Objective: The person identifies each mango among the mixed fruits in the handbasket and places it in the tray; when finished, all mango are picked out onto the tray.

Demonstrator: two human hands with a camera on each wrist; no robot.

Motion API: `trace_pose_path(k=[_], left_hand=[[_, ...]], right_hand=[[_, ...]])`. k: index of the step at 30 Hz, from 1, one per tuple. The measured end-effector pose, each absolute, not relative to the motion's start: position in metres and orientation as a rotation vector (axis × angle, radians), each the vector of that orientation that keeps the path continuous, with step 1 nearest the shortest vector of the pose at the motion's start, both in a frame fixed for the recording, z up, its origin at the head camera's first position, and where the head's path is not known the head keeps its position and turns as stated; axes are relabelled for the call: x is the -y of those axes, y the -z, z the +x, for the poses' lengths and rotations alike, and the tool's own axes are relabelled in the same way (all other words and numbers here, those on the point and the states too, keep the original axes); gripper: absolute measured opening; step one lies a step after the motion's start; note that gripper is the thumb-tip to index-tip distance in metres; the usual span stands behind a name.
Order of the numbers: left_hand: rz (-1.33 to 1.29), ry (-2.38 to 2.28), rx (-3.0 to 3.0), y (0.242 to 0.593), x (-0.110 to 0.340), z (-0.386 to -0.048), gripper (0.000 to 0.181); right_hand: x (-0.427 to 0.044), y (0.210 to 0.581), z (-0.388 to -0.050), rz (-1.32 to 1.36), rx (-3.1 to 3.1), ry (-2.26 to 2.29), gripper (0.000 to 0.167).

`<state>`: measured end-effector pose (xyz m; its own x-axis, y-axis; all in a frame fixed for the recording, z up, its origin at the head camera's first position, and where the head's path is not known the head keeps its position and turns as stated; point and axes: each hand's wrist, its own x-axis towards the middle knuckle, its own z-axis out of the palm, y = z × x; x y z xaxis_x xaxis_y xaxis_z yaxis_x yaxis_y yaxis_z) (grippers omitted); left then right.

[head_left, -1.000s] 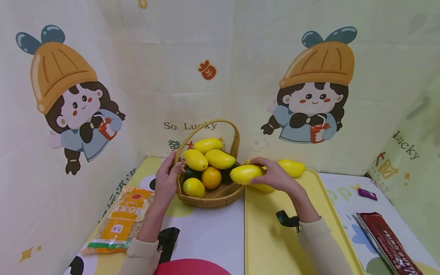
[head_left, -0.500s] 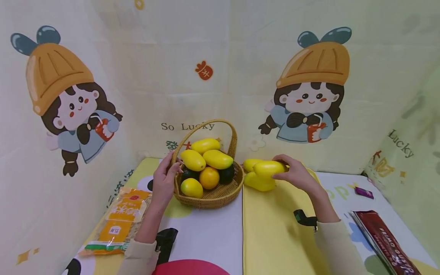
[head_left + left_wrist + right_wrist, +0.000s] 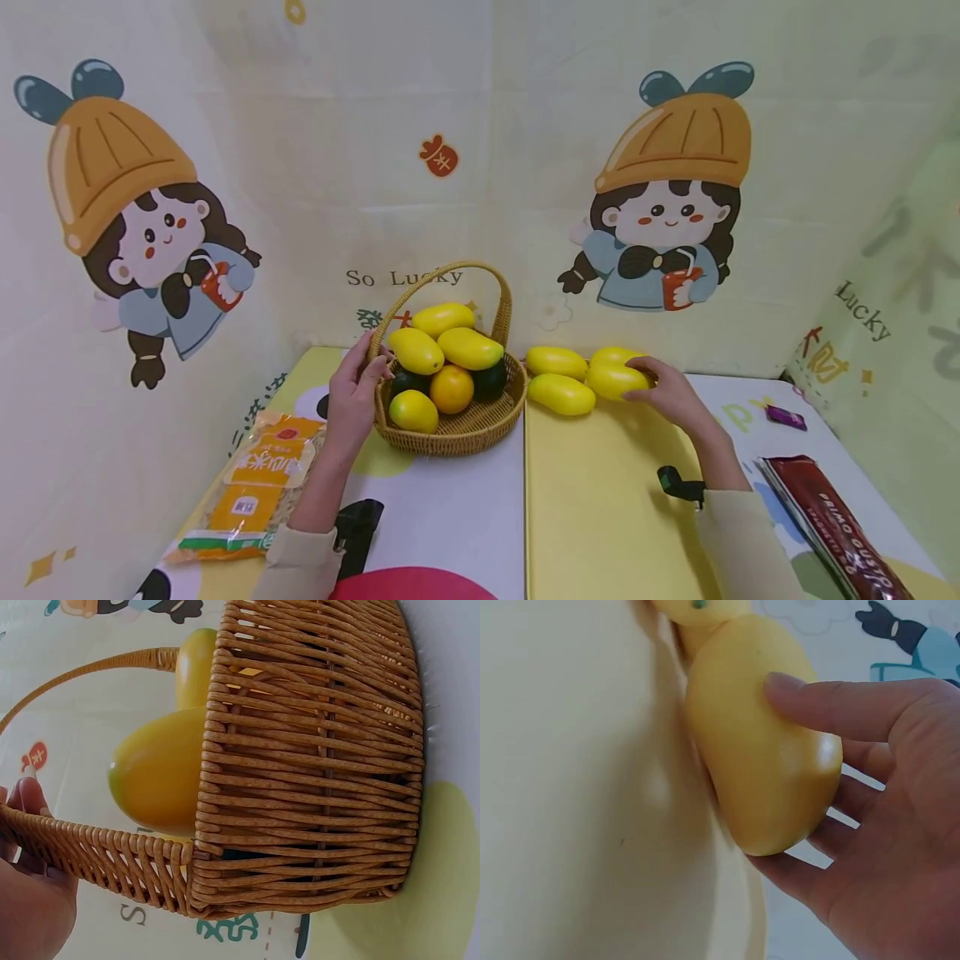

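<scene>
At the left end of the wicker basket (image 3: 457, 440), my left hand (image 3: 351, 408) holds the foot of the arched handle (image 3: 97, 844), fingers on its far side in the left wrist view. The basket contains several yellow mangoes (image 3: 417, 351), an orange (image 3: 452, 389), a small yellow-green fruit (image 3: 414, 412) and dark green fruits (image 3: 491, 382). My right hand (image 3: 675, 398) grips one mango (image 3: 757, 750) between thumb and fingers at the back of the yellow tray (image 3: 600, 500). Three more mangoes (image 3: 561, 395) lie beside it on the tray.
An orange-labelled bag of grain (image 3: 251, 487) lies left of my left forearm. Right of the tray are a small purple packet (image 3: 786, 417) and a dark red packet (image 3: 832, 525). A patterned cloth wall (image 3: 517, 208) stands close behind the basket and tray.
My right hand has carried the mango rightward from beside the basket rim, over the other mangoes, and down to the tray's back right. The left hand stays on the basket handle.
</scene>
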<state>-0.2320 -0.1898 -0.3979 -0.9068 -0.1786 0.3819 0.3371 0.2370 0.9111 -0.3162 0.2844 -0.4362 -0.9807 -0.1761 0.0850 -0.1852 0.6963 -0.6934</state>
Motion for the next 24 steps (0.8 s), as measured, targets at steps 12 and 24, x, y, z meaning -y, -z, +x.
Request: trace_pose_path(k=[12,24], left_hand=[[-0.170,1.713,2.101,0.396,0.189,-0.233,0.046],[-0.196,1.709,2.072,0.397,0.190,-0.233,0.046]], right_hand=[[-0.294,0.439,-0.311,0.274,2.913,-1.187,0.060],[-0.279,0.436,-0.313,0.252,2.707,-1.262,0.047]])
